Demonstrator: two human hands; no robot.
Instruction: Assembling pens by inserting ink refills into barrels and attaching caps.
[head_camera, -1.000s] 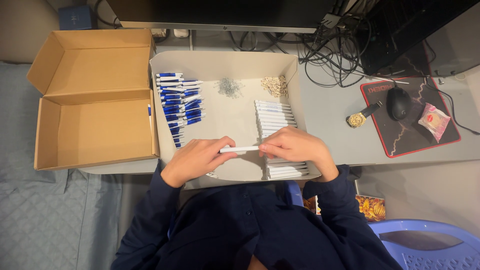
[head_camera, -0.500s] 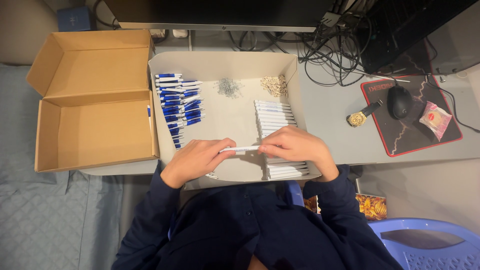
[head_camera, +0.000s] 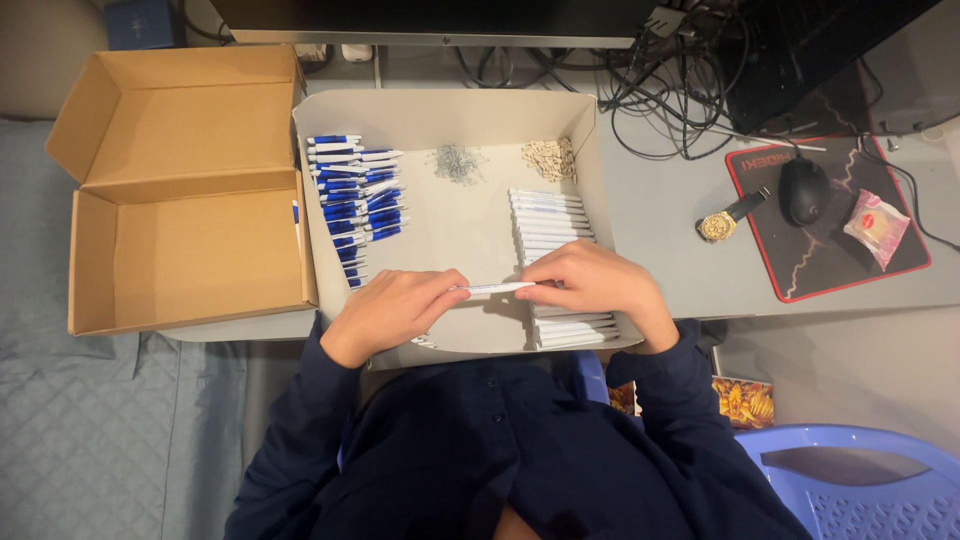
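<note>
A white pen barrel (head_camera: 497, 288) lies level between my two hands over the shallow grey tray (head_camera: 450, 110). My left hand (head_camera: 390, 310) pinches its left end and my right hand (head_camera: 592, 285) grips its right end. Under my right hand runs a stack of white pen barrels (head_camera: 548, 215). At the tray's left lies a pile of blue and white pen parts (head_camera: 352, 200). Near the tray's far side sit a heap of small metal springs (head_camera: 458, 162) and a heap of small tan parts (head_camera: 552, 158).
An open brown cardboard box (head_camera: 185, 190) stands left of the tray. To the right are a gold wristwatch (head_camera: 722, 222), a black mouse (head_camera: 803, 190) on a red-edged mat (head_camera: 840, 275), a pink packet (head_camera: 877, 226) and tangled cables (head_camera: 670, 90). A blue plastic chair (head_camera: 860, 490) is at the lower right.
</note>
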